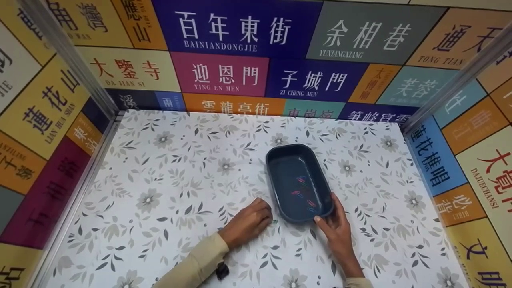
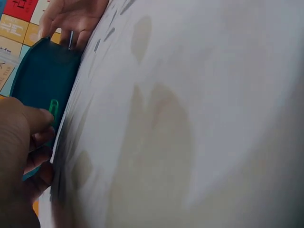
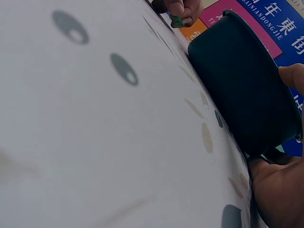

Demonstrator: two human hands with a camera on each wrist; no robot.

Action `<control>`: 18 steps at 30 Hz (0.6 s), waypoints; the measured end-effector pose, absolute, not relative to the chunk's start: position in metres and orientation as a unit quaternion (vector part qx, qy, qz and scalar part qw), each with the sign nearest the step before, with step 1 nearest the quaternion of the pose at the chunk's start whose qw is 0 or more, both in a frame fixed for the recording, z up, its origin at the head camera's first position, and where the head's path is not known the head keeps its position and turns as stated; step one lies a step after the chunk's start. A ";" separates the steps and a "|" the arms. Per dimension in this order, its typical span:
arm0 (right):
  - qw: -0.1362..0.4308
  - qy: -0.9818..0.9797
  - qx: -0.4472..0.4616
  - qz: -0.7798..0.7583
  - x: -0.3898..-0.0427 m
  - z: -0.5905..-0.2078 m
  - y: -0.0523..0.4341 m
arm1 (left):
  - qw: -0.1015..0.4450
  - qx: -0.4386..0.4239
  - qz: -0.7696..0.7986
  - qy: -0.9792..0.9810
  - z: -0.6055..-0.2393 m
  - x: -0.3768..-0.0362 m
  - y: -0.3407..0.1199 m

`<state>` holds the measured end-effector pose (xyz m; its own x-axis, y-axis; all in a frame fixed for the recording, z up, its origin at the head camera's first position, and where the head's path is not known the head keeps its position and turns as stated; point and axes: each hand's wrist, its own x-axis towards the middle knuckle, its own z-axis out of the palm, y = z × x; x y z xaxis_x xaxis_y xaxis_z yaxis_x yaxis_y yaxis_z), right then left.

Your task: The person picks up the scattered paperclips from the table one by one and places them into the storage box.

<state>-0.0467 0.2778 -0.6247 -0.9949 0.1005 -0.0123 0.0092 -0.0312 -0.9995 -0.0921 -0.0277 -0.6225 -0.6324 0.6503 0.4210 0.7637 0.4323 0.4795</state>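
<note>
My left hand (image 1: 249, 222) pinches a green paper clip (image 2: 53, 108) between thumb and fingers, low over the cloth, just left of the tray's near end. The dark blue-green rectangular tray (image 1: 287, 170) has rounded corners and a raised rim. Inside it several pink and blue paper clips (image 1: 311, 203) lie scattered toward the near right part. My right hand (image 1: 337, 228) grips the tray's near right corner, its thumb (image 3: 290, 76) at the rim and the other fingers around the outside and underside.
The table wears a white cloth (image 1: 148, 200) printed with grey flowers and leaves. Upright panels (image 1: 224, 74) with coloured Chinese-character blocks enclose the back and both sides, joined by metal posts (image 1: 80, 68) at the corners. A small black thing (image 1: 222, 271) shows at my left wrist.
</note>
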 end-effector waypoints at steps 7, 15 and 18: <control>0.034 -0.696 -0.040 0.716 -0.047 -0.624 0.277 | 0.059 -0.424 -0.358 -0.830 -0.613 -0.093 -0.032; 0.035 -0.692 -0.027 0.721 -0.047 -0.623 0.277 | 0.046 -0.413 -0.393 -0.820 -0.602 -0.099 -0.034; 0.035 -0.690 -0.029 0.722 -0.047 -0.623 0.277 | 0.039 -0.406 -0.406 -0.818 -0.598 -0.102 -0.034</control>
